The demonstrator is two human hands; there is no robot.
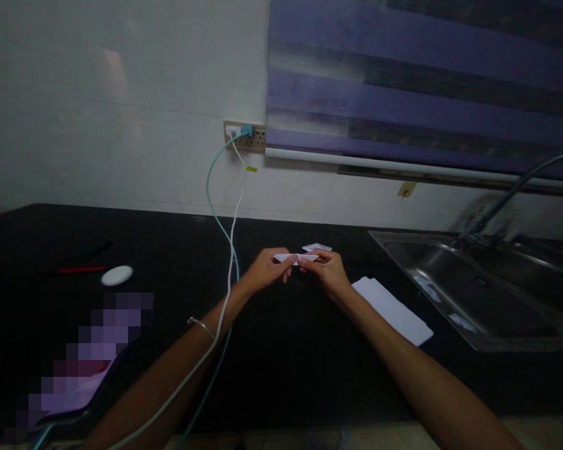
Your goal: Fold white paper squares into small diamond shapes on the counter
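A small folded piece of white paper (286,257) is held between both hands above the dark counter. My left hand (271,267) pinches its left end, thumb on the near side. On the other end, my right hand (323,267) grips with thumb and fingers, the two thumbs almost meeting in the middle. Just behind my right hand lies another folded white paper (317,247). A stack of white paper sheets (391,309) rests on the counter beside my right forearm, which covers part of it.
A steel sink (488,294) with a curved faucet (520,184) is on the right. White (230,269) and teal (209,181) cables run from the wall socket (251,139) across my left arm. At left are a white oval object (117,275), a red pen-like stick (82,270) and a partly blurred device (82,387).
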